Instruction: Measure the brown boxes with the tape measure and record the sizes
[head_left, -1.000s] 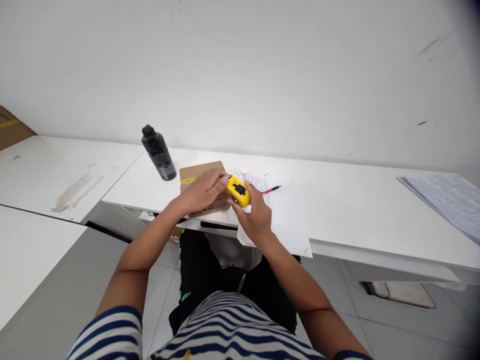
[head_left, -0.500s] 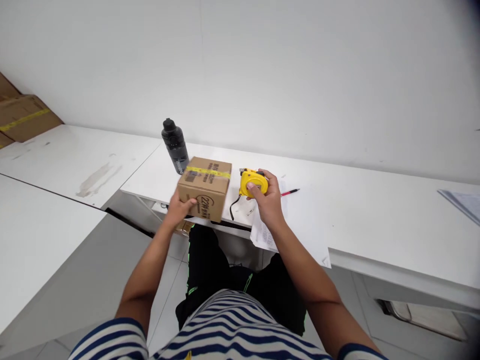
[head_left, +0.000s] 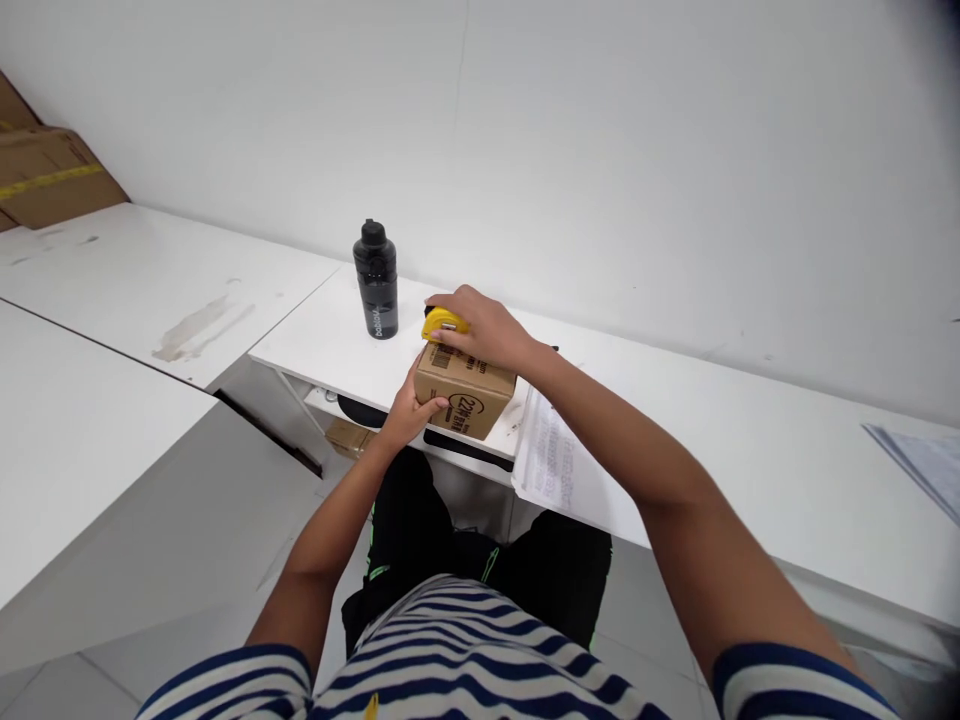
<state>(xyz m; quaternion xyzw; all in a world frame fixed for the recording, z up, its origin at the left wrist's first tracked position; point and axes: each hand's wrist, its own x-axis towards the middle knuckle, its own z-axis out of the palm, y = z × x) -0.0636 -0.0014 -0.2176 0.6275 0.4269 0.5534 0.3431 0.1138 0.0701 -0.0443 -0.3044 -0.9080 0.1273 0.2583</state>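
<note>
My left hand [head_left: 411,408] grips the left side of a small brown cardboard box [head_left: 469,405], its thumb across the printed front face. Dark printing and a barcode show on the box. Above the box top, my right hand [head_left: 484,325] is closed round a yellow tape measure [head_left: 442,323]. The tape measure is at the far left part of the box top; whether it touches the box I cannot tell. My right hand hides much of the top face. No drawn-out blade can be seen.
A black water bottle [head_left: 377,280] stands upright behind the box. Printed papers [head_left: 559,460] lie at the front edge of the white table [head_left: 720,440], with more sheets [head_left: 919,455] at far right. Large cartons [head_left: 56,180] sit at far left, against the wall.
My right hand has carried the tape measure left, from beside the box to over its top. The view has shifted, and the box and bottle appear further right.
</note>
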